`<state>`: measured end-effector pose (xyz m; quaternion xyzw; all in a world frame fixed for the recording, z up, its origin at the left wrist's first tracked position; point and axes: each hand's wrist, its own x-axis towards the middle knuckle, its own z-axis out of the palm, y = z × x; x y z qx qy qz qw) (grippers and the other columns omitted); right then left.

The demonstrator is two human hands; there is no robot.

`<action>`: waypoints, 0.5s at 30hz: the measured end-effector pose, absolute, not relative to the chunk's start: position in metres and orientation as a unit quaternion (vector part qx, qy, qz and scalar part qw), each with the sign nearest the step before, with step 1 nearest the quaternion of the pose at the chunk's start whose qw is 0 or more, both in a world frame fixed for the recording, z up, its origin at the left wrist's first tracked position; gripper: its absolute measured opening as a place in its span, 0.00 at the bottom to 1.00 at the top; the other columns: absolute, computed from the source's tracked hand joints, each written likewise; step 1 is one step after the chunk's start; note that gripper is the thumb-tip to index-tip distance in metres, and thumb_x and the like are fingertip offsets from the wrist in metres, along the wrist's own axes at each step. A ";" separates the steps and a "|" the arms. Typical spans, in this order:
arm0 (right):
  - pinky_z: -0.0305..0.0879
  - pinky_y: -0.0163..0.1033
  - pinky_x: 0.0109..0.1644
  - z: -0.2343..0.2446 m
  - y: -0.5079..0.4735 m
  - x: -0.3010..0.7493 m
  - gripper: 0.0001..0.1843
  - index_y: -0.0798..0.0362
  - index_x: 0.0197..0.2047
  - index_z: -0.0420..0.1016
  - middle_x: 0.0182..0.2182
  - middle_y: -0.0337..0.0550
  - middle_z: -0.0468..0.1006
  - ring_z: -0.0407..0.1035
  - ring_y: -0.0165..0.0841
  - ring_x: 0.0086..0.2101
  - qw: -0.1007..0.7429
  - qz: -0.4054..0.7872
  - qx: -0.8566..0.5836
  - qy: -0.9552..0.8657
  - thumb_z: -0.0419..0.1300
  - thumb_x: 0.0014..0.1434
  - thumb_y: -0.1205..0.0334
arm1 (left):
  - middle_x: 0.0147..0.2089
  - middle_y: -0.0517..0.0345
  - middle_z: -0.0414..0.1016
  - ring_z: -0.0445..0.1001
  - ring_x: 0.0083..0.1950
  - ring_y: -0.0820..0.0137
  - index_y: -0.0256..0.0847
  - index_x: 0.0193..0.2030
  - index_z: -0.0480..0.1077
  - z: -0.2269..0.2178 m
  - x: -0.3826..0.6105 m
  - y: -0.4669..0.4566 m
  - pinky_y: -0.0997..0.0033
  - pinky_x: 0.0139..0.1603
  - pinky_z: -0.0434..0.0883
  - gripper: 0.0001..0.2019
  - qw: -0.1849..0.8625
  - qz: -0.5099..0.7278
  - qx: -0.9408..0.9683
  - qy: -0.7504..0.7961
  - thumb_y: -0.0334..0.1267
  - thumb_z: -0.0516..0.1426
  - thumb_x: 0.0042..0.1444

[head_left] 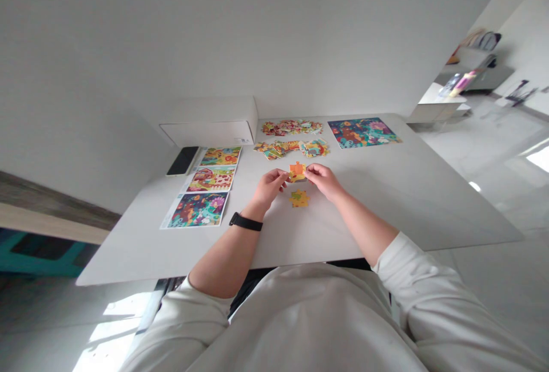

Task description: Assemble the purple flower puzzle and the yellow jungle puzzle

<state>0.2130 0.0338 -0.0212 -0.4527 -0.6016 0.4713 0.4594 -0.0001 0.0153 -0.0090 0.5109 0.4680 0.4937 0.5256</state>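
Between my two hands is an orange and yellow puzzle piece (pixel 297 171). My left hand (pixel 273 184), with a black band on its wrist, pinches the piece's left edge. My right hand (pixel 321 178) pinches its right edge. Whether it is one piece or two joined ones I cannot tell. Just below, a yellow puzzle piece (pixel 299 198) with a green patch lies flat on the table. Beyond my hands, several loose puzzle pieces (pixel 274 149) lie in an overlapping row, and a heap of smaller red and cream pieces (pixel 292 127) lies behind them.
Three picture sheets (pixel 198 210) lie in a column on the left, with a dark phone (pixel 183 161) beside the farthest. A white box (pixel 208 131) stands against the wall. At the back right of the table (pixel 412 200) is an assembled-looking sea-coloured puzzle (pixel 362 133).
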 end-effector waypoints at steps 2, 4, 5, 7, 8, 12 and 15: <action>0.67 0.39 0.38 -0.020 0.035 0.214 0.25 0.47 0.38 0.77 0.30 0.37 0.78 0.70 0.34 0.32 0.463 0.480 -0.449 -0.595 0.72 0.53 0.34 | 0.34 0.52 0.82 0.71 0.30 0.73 0.40 0.33 0.77 -0.009 0.000 0.015 0.72 0.31 0.67 0.25 0.522 0.489 0.520 0.468 0.62 0.72 0.50; 0.69 0.40 0.39 -0.017 0.036 0.216 0.26 0.47 0.43 0.78 0.33 0.37 0.80 0.72 0.35 0.33 0.469 0.493 -0.440 -0.586 0.74 0.51 0.36 | 0.35 0.51 0.83 0.72 0.30 0.72 0.40 0.34 0.78 -0.010 -0.001 0.015 0.72 0.31 0.68 0.26 0.522 0.478 0.533 0.463 0.63 0.72 0.49; 0.70 0.40 0.39 -0.016 0.037 0.218 0.27 0.46 0.45 0.78 0.33 0.37 0.81 0.73 0.35 0.34 0.470 0.498 -0.435 -0.585 0.74 0.50 0.37 | 0.35 0.51 0.84 0.72 0.31 0.71 0.40 0.34 0.78 -0.010 -0.001 0.014 0.71 0.32 0.69 0.27 0.525 0.470 0.542 0.459 0.64 0.72 0.49; 0.71 0.40 0.39 -0.011 0.037 0.225 0.27 0.46 0.46 0.79 0.34 0.38 0.81 0.74 0.36 0.34 0.459 0.506 -0.428 -0.592 0.75 0.50 0.40 | 0.36 0.49 0.85 0.74 0.32 0.70 0.39 0.35 0.79 -0.011 -0.002 0.013 0.71 0.33 0.70 0.26 0.532 0.450 0.563 0.445 0.64 0.73 0.49; 0.71 0.40 0.39 -0.009 0.037 0.229 0.26 0.46 0.46 0.80 0.34 0.39 0.82 0.74 0.36 0.35 0.448 0.510 -0.423 -0.599 0.76 0.50 0.41 | 0.36 0.49 0.85 0.75 0.32 0.70 0.39 0.35 0.80 -0.012 -0.002 0.012 0.71 0.33 0.71 0.26 0.535 0.440 0.573 0.439 0.63 0.73 0.49; 0.72 0.40 0.42 0.000 0.035 0.245 0.23 0.48 0.45 0.83 0.35 0.40 0.83 0.75 0.36 0.36 0.400 0.521 -0.403 -0.637 0.77 0.49 0.48 | 0.36 0.50 0.85 0.77 0.33 0.68 0.40 0.35 0.81 -0.013 0.001 0.008 0.69 0.35 0.71 0.24 0.540 0.403 0.604 0.426 0.60 0.74 0.49; 0.71 0.39 0.40 0.003 0.032 0.251 0.22 0.48 0.45 0.84 0.34 0.38 0.82 0.74 0.34 0.33 0.363 0.504 -0.403 -0.673 0.77 0.50 0.49 | 0.33 0.52 0.83 0.76 0.32 0.69 0.40 0.34 0.80 -0.015 0.004 0.004 0.70 0.34 0.70 0.23 0.542 0.374 0.624 0.420 0.59 0.74 0.49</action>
